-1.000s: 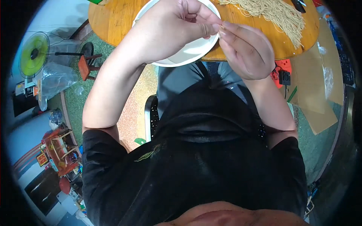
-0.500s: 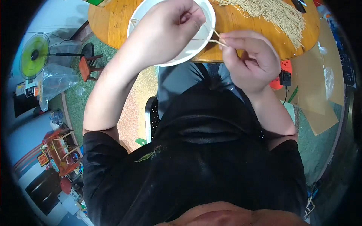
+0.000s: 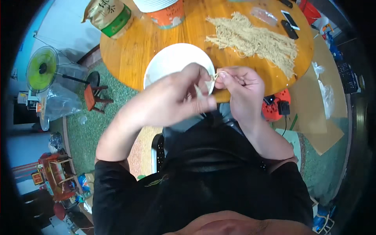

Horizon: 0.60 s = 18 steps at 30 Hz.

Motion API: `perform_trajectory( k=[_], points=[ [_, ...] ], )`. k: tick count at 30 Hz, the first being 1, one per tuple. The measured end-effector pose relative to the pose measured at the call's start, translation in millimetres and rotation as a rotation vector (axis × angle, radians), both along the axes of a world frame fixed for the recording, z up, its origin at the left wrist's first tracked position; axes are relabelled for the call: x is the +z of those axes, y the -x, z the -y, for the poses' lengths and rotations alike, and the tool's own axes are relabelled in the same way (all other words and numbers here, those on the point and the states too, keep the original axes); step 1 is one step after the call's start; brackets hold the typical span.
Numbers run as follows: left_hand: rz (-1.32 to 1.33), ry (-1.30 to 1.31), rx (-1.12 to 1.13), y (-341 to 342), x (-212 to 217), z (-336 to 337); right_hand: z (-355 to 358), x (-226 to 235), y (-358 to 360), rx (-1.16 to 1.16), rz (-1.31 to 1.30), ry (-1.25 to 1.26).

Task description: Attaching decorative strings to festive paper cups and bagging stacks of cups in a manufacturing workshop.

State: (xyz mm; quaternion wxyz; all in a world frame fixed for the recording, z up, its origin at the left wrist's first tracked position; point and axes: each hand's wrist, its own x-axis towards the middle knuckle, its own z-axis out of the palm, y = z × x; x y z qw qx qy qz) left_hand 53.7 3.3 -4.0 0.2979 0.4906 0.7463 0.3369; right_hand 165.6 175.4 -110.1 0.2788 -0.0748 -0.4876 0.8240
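So both my hands are up close together right over the near edge of the table. My right hand (image 3: 242, 89) has its fingers curled in tight, thumb and forefinger pinching a thin pale strand of noodle (image 3: 215, 76) that loops up between the two hands. My left hand (image 3: 184, 98) is pinched shut too, fingertips pressed together on the other end of that same strand, with a small pale bit sticking out just under the thumb. The fingertips of the two hands are nearly touching, hard to tell if they actually meet since that spot is a bit blurry.

Right behind my left hand sits the white round plate (image 3: 168, 62), near the table's edge. My hand covers its lower part, and the part I can see looks bare.

The plate is on the round orange-brown wooden table (image 3: 135, 47). Further back and to the right there's a big loose pile of pale yellow noodles (image 3: 254, 41) spread flat on the wood, well apart from the plate. At the far edge stands an orange and white round tub (image 3: 166, 13), with a tan and green bag (image 3: 109, 15) leaning to the left of it. Two phones (image 3: 290, 21) lie at the far right rim. Off the table to my left, a green floor fan (image 3: 41, 68) and a small red wooden stool (image 3: 96, 98) on green carpet
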Motion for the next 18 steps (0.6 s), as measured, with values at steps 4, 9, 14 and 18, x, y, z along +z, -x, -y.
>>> perform_trajectory(
  k=[4, 9, 14, 18],
  points=[
    [-0.258, -0.048, -0.028, -9.7, -4.6, 8.6, -6.2, -6.8, 0.9, 0.108, 0.035, -0.079],
    [-0.512, -0.287, 0.058, -8.4, -1.0, 13.1, -11.3, -35.2, -11.3, 0.078, -0.158, -0.663],
    [-0.501, -0.531, -0.056, -13.2, 1.9, 7.0, -7.4, -49.7, -10.4, 0.185, 0.063, -0.759],
    [-0.298, -0.897, 0.058, -13.0, -23.2, 5.8, -19.5, -43.0, 0.0, 0.266, -0.209, -0.090]
  ],
)
